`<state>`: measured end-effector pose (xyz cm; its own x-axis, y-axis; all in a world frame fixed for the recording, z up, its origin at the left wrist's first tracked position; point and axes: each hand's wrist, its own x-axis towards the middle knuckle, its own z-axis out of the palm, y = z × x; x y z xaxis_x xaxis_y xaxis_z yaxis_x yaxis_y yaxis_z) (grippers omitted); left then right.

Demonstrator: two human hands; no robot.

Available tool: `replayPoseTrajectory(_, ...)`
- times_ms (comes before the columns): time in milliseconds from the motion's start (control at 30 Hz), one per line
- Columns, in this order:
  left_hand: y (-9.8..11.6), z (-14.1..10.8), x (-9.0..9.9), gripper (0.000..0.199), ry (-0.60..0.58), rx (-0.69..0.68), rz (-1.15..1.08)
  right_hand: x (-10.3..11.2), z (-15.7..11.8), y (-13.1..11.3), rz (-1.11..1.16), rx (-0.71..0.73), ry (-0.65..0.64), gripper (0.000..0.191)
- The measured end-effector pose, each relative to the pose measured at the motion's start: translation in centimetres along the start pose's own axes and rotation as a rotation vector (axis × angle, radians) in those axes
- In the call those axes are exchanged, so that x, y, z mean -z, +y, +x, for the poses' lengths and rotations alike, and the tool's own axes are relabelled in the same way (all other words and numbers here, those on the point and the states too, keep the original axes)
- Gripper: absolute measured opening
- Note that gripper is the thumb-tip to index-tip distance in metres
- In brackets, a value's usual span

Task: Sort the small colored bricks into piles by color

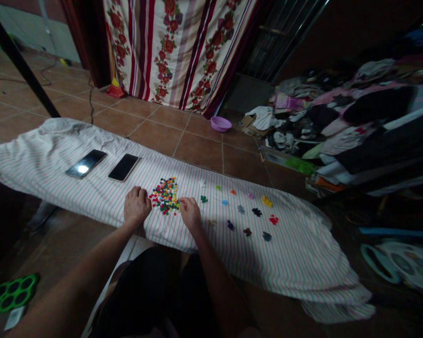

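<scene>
A heap of small multicoloured pieces (165, 195) lies on the striped cloth (183, 234). My left hand (137, 205) rests on the cloth at the heap's left edge, its fingers curled in; whether they hold anything is hidden. At the right edge of the heap is my right hand (190, 212), thumb and forefinger pressed together; anything between them is too small to make out. Farther right are several small single-colour piles, among them green (204, 199), yellow (267, 201), red (273, 219), black (256, 212) and brown (247, 232).
Two phones (86, 164) (123, 167) lie on the cloth, left of the heap. Beyond it, a purple bowl (221, 124) stands on the tiled floor before a flowered curtain (169, 51). Heaped clothes (324, 108) are at the right, and a black pole (24, 61) slants at the left.
</scene>
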<state>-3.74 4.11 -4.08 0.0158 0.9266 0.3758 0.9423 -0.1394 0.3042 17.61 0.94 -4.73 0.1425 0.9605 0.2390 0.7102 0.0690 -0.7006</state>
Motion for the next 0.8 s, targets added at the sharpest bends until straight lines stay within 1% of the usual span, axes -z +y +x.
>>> replayPoseTrajectory(200, -0.1, 0.0, -0.1, 0.027, -0.010, -0.005, 0.006, -0.8, 0.9, 0.4, -0.108, -0.005, -0.027, 0.031)
replayPoseTrajectory(467, 0.0, 0.0, 0.0, 0.025, -0.009, -0.003, 0.006, -0.8, 2.1, 0.4, -0.156, 0.009, -0.073, 0.027)
replayPoseTrajectory(600, 0.1, 0.0, 0.2, 0.024, -0.004, -0.006, 0.022, -0.7, 2.4, 0.2, -0.137, -0.013, -0.102, 0.022)
replayPoseTrajectory(800, 0.0, 0.0, 0.0, 0.023, 0.009, -0.013, 0.037, -0.1, 2.8, -0.4, -0.157, -0.089, -0.162, 0.017)
